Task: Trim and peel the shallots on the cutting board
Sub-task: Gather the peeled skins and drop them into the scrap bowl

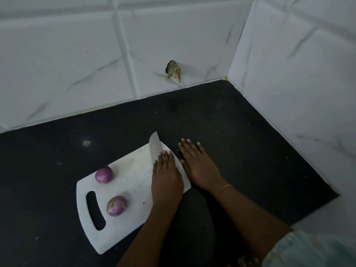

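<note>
Left hand (166, 182) lies flat over the steel knife (155, 149) on the white plastic cutting board (134, 170), fingers straight. Both purple shallots (104, 174) sit to its left; right hand (198, 164) rests flat on the black counter (250, 151), farther away.

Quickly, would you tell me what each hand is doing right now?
Left hand: open, fingers flat on the knife on the cutting board.
Right hand: open, flat on the countertop, holding nothing.
</note>
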Motion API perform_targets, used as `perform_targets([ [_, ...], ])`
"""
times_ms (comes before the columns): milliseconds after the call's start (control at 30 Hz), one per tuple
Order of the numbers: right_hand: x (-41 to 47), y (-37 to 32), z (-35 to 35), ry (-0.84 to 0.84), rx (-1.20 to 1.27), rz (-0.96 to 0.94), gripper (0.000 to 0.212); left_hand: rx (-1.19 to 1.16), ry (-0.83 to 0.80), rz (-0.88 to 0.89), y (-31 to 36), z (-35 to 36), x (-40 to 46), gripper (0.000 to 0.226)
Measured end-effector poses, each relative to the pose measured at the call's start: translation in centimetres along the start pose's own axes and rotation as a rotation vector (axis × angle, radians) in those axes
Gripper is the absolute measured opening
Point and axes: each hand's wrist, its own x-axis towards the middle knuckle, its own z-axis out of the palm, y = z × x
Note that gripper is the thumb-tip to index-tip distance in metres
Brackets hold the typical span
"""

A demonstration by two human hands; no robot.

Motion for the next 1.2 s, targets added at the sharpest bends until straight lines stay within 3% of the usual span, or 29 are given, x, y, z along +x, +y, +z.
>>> perform_targets([
  [133, 0.8, 0.2, -0.5, 0.015, 0.136, -0.142, 0.049, 0.143, -0.056, 0.016, 0.2, -0.2, 0.3, 0.061],
  [233, -0.4, 0.2, -0.2, 0.092, 0.314, -0.084, 0.042, 0.232, -0.083, 0.054, 0.1, -0.1, 0.4, 0.064],
  [467, -5.0, -0.5, 0.0, 0.257, 0.366, -0.031, 0.033, 0.287, -0.054, 0.139, -0.4, 0.1, -0.1, 0.061],
  [567, -6.5, -0.1, -1.1, 0.413, 0.595, 0.097, 0.025, 0.275, -0.042, 0.164, -0.6, 0.1, -0.3, 0.06],
  [667, -7.0, 0.3, -1.3, 0.539, 0.686, 0.381, 0.035, 0.264, -0.034, 0.177, -0.8, 0.1, -0.5, 0.057],
  [733, -6.5, -0.1, -1.0, 0.394, 0.506, 0.482, 0.047, 0.265, -0.035, 0.182, -0.8, 0.2, -0.4, 0.056],
  [800, -5.8, -0.8, -0.2, 0.222, 0.236, 0.37, 0.059, 0.265, -0.033, 0.186, -1.0, 0.3, -0.4, 0.056],
  [867, -4.9, -1.3, -0.2, 0.132, 0.124, 0.278, 0.064, 0.266, -0.029, 0.195, -1.1, 0.4, -0.3, 0.056],
  [967, -3.7, -1.2, -0.5, 0.053, 0.048, 0.131, 0.066, 0.281, -0.036, 0.198, -1.2, 0.5, -0.2, 0.057],
  [1067, -3.8, -1.2, -1.1, 0.004, 0.105, 0.017, 0.052, 0.302, -0.039, 0.202, -1.2, 0.5, -0.3, 0.057],
  [1200, -5.5, -2.7, -2.4, -0.079, 0.121, 0.059, 0.053, 0.307, -0.037, 0.193, -1.1, 0.3, -0.3, 0.058],
])
